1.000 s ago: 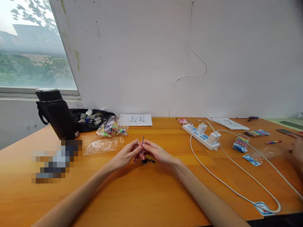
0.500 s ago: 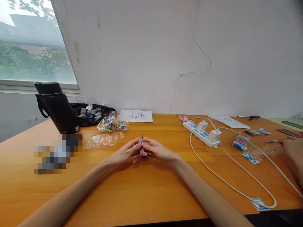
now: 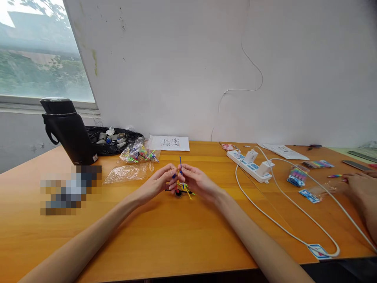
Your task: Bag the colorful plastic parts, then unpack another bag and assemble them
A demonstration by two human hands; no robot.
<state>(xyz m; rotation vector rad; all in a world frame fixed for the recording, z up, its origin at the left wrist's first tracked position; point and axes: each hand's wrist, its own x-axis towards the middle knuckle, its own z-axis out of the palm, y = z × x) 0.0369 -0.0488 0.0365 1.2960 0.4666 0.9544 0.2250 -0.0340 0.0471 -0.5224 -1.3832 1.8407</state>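
Note:
Both hands meet above the middle of the wooden table. My right hand (image 3: 196, 180) pinches a thin blue plastic stick (image 3: 180, 162) that stands nearly upright. My left hand (image 3: 160, 179) is closed with its fingertips at a small dark blue part (image 3: 174, 175), mostly hidden by the fingers. Just below the hands lie a yellow plastic piece (image 3: 186, 191) with thin arms and a dark piece (image 3: 178, 193) with a red spot. Bits of bright green show beside them. What these small parts are is too small to make out.
Left: a black bottle (image 3: 69, 135), a black bag of scraps (image 3: 118, 146), a clear bag of colourful parts (image 3: 140, 153) and a clear wrapper (image 3: 126, 173). Right: a white power strip (image 3: 249, 168) with looping cables, packets of colourful items (image 3: 297, 177), and another person's hand (image 3: 357, 186).
The hands have come up slightly and the blue stick is now in the right hand, apart from the left's blue part. The yellow and dark pieces now show below.

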